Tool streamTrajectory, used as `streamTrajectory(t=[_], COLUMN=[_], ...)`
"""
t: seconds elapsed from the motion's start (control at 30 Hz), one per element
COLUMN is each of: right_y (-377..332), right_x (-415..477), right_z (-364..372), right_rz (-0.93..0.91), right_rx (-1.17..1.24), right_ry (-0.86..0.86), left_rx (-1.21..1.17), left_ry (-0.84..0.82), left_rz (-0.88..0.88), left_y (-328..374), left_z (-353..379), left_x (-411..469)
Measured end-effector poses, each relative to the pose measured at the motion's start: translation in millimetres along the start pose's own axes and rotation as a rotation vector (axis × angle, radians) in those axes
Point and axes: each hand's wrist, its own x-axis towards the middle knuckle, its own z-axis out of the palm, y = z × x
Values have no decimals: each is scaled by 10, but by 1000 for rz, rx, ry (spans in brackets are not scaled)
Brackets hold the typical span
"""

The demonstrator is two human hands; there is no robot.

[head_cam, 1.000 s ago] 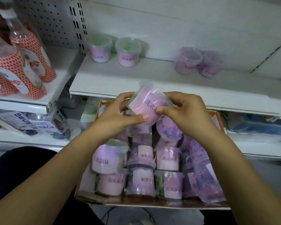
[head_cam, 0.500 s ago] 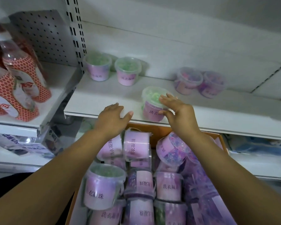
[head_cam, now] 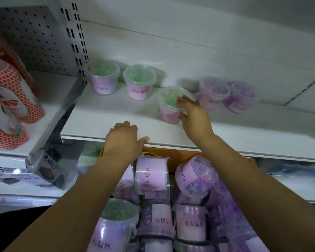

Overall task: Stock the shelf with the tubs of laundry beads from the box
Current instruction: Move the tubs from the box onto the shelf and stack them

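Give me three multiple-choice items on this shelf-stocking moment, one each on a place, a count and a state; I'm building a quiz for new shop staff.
1. Where does the left hand rest?
A. On the front edge of the shelf
B. Inside the box
C. On a bottle

2. How many tubs stand on the shelf?
A. Three
B. Five
C. Seven

3. What is the right hand doing?
A. Hanging free
B. Gripping the green-bead tub
C. Holding a lid alone

Answers:
1. A, the fingers lie on the shelf's front edge above the box.
2. B, two green-bead tubs at the back left, the one in hand, and two purple-bead tubs on the right.
3. B, thumb and fingers close around the tub's rim and side.
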Motion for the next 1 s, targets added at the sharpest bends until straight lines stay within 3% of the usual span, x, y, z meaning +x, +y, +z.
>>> streamTrajectory(t=[0.13, 0.23, 0.3, 0.47, 0.53, 0.63, 0.9, 1.0], right_y=[95, 80, 99, 208, 196, 246, 222, 178], right_x=[238, 456, 572, 803, 839, 874, 894, 837], right_z=[40, 101, 164, 204, 186, 209, 159, 142], right_rz=[37, 303, 349, 182, 180, 170, 128, 214], right_rx=[-94, 107, 86, -67, -20, -154, -221, -173], right_ry=[-85, -19, -69, -176, -128, -151, -198, -205], left_rx=[14, 15, 15, -12, -25, -31, -19, -21], left_ry=[-1, 18, 26, 46, 41, 29, 36, 39], left_rz=[-2, 5, 12, 16, 14, 12, 1, -1], left_y=[-25, -48, -55, -85, -89, -89, -86, -85], left_z=[13, 15, 11, 34, 34, 29, 68, 91], left_x=[21, 31, 37, 13, 8, 15, 11, -2])
